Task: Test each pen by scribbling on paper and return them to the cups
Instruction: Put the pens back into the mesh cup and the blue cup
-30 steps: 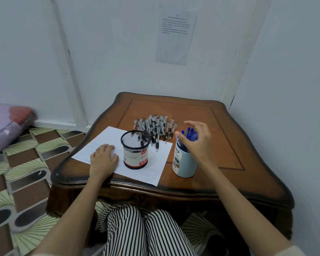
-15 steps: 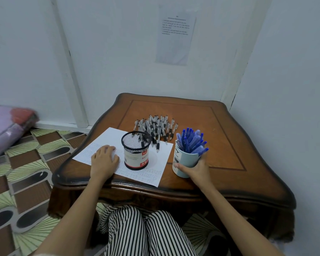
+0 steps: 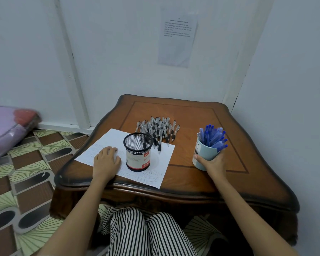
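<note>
The left hand [image 3: 106, 160] rests palm-down with relaxed fingers on the scribbled sheet of paper [image 3: 164, 157], likely pinning it against sliding; just right of it the black mesh pen cup [image 3: 138, 151] stands upright on the same sheet, and whether it holds any pens is hard to tell through the mesh; behind it a heap of black-grip pens [image 3: 158, 130] lies loose on the wooden table [image 3: 192, 111], probably awaiting testing; further right, well apart, the right hand [image 3: 213, 162] wraps thumb and fingers round a pale blue mug [image 3: 201, 154] packed with blue pens [image 3: 212, 137], seemingly steadying or shifting it.
</note>
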The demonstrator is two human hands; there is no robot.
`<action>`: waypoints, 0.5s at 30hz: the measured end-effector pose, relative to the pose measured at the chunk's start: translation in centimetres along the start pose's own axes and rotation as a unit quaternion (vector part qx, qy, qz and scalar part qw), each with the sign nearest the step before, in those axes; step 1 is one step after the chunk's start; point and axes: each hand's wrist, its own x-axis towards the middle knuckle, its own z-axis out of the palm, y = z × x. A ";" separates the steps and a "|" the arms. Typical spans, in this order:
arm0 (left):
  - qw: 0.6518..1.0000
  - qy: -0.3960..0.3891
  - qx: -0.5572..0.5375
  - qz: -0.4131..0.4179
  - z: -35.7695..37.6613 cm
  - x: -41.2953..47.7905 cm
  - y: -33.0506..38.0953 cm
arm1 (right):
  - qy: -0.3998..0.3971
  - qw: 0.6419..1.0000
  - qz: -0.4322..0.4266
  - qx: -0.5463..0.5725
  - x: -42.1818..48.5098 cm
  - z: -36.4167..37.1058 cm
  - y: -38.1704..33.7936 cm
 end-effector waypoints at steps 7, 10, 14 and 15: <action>1.000 0.003 0.016 0.012 0.3 -0.1 0.2 | 0.007 0.998 0.065 -0.023 1.3 -1.1 0.7; 0.999 -0.002 0.035 0.018 0.4 0.0 0.2 | 0.036 0.992 0.106 -0.063 -0.5 -0.4 0.9; 0.999 -0.001 0.046 0.020 0.3 0.0 0.2 | 0.061 0.982 0.151 -0.098 -3.9 1.4 -0.4; 0.999 0.002 0.047 0.018 0.3 0.0 0.3 | 0.051 0.980 0.163 -0.103 -4.6 1.9 -0.8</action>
